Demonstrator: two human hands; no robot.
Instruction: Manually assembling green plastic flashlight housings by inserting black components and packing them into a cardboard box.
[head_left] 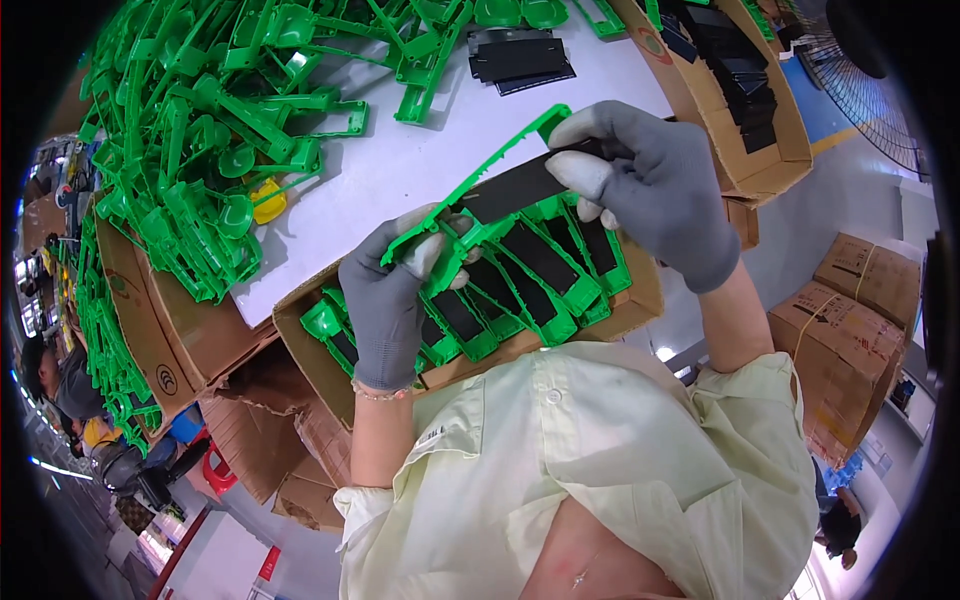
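Grey-gloved, pale-tipped left hand (385, 295) in the head view, my only feed: it grasps the near end of a slim green plastic frame (487, 231), thumb and fingers wrapped around it. Parts of those fingers are lost to me behind the green. The frame is held tilted above an open brown cardboard box (645, 303), its far end rising beside the other hand.

Grey-gloved right hand (655, 180) pinches the upper end of a flat black rectangular strip (520, 188). The strip's lower end meets the frame near the left fingers; I cannot tell whether it is seated. Nor can I tell whether the right fingertips touch the frame.

Below, a row of black-filled green frames (575, 297) packs the box, partly covered by the left hand and held frame.

On the white tabletop (385, 175): a tangled green plastic heap (225, 110), too dense for me to count, and a few loose black strips (520, 62).

Right rim: wire-caged fan (865, 95), cut off. Left rim: dim figures, badly warped.
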